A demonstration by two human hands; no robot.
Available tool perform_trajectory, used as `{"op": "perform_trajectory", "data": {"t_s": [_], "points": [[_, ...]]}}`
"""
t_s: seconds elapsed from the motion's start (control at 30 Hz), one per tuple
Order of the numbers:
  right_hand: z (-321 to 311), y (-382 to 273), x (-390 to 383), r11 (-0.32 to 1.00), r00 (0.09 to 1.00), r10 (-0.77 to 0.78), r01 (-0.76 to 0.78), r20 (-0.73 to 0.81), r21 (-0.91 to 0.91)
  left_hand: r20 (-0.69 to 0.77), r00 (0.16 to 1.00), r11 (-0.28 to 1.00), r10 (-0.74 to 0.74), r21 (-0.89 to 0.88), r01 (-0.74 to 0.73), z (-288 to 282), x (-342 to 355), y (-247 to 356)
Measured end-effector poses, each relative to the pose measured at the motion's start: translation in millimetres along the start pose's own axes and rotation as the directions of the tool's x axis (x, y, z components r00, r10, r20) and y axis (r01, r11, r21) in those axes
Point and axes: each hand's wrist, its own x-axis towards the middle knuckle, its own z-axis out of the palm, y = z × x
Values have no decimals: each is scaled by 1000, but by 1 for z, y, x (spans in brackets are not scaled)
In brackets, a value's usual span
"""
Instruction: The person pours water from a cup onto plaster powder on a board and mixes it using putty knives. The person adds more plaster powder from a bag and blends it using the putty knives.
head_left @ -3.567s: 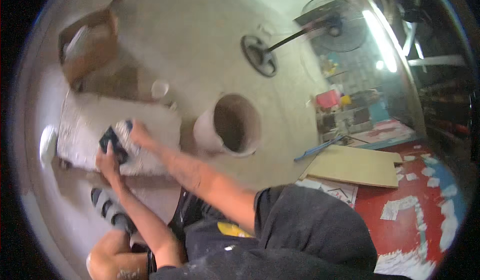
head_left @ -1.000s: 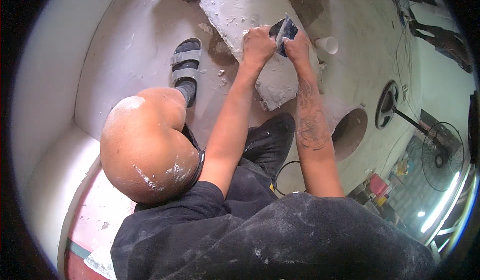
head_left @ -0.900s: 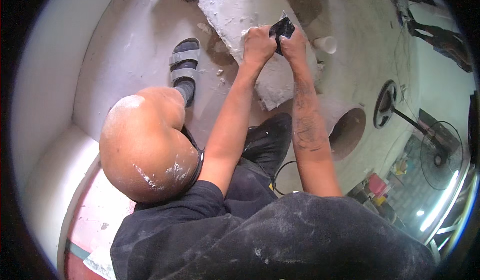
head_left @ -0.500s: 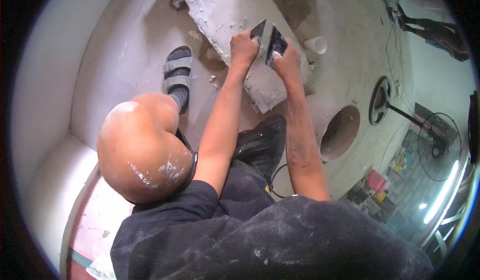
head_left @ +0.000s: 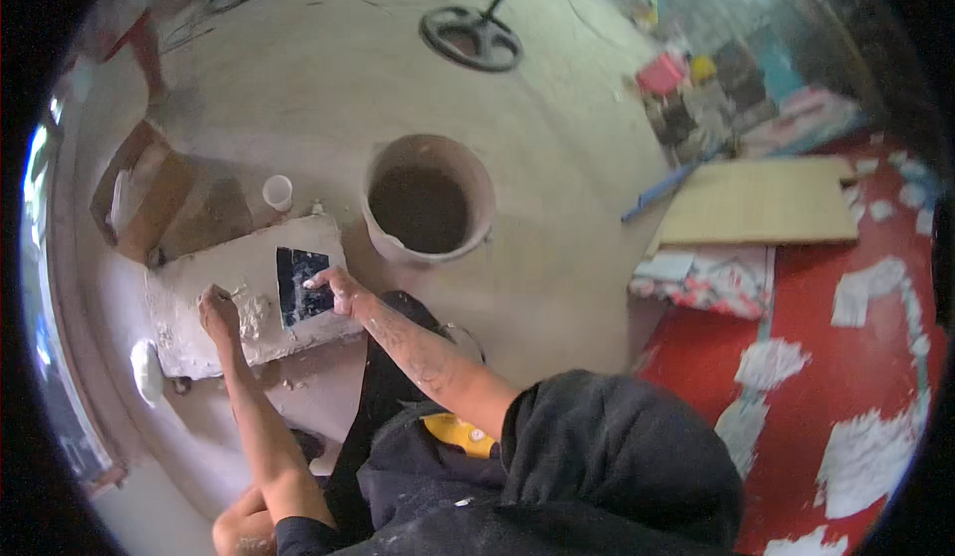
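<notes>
My right hand (head_left: 343,289) grips a wide, dark rectangular scraper (head_left: 301,294), fingers on its plaster-smeared face. The scraper is over the right part of a pale, plaster-coated board (head_left: 179,332). To the left, my left hand (head_left: 219,315) is closed above the same board; whatever it may hold is hidden from this angle. Between the hands, a lumpy patch of wet plaster (head_left: 254,312) sits on the board.
Beyond the board's right end stands a large round bucket (head_left: 477,228), with a white cup (head_left: 278,193) behind the board. A cardboard box (head_left: 154,193) is at far left, a fan base (head_left: 468,39) at the back. A yellowish panel (head_left: 756,203) lies at right beside a plaster-patched red surface (head_left: 686,357).
My view has swung to the right, bringing the bucket and red surface toward the middle. My hands have moved apart; the scraper in my right hand now shows its broad face.
</notes>
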Motion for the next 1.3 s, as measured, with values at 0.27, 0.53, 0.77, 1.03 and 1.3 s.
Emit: {"op": "perform_trajectory", "data": {"t_s": [0.27,0.53,0.77,1.03,1.3], "points": [[6,14,-13,994,995,-50,58,90,-94,371,723,749,582,101,-655,-59,32,-35],[-48,5,16,4,895,-310,339,321,-941,659,380,406,650,122,-906,-90,21,-15],[51,22,-14,-191,807,-164,539,568,-820,577,436,368,690,238,-899,-87,5,-36],[63,70,13,-242,782,-100,580,615,-778,586,538,418,606,341,-842,-77,8,-51],[49,73,97,-347,821,-64,515,568,-784,488,575,506,656,281,-816,-73,-8,-50]]}}
